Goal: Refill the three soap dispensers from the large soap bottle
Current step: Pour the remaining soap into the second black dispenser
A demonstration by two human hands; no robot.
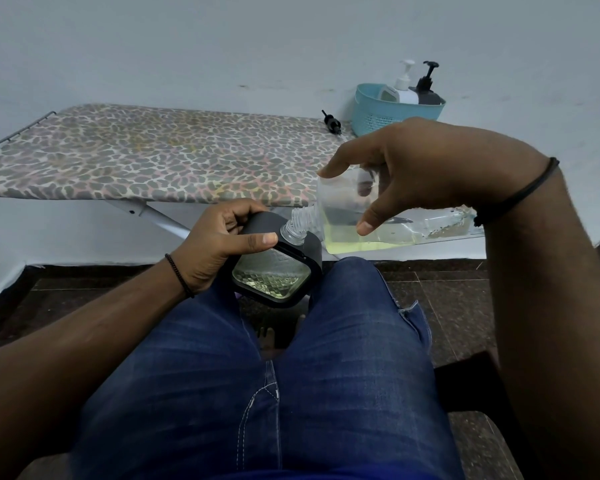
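Clear plastic, the large soap bottle (378, 216) lies tipped sideways at centre right, the right hand (426, 168) curled over it, fingers (369, 223) clamping its side. Its threaded neck meets the open mouth of a black-cased dispenser (278, 268), gripped by the left hand (219, 244) above the knees. Yellow-green soap pools along the bottle's lower side. Upper right, a teal basket (392, 114) holds two pump dispensers (416, 90); a loose black pump (332, 122) lies on the leopard-print ironing board (153, 157).

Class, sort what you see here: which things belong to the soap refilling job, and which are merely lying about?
Belonging to the job:
large soap bottle
black dispenser
loose pump head
white dispenser
dark dispenser

Lying about:
ironing board
teal basket
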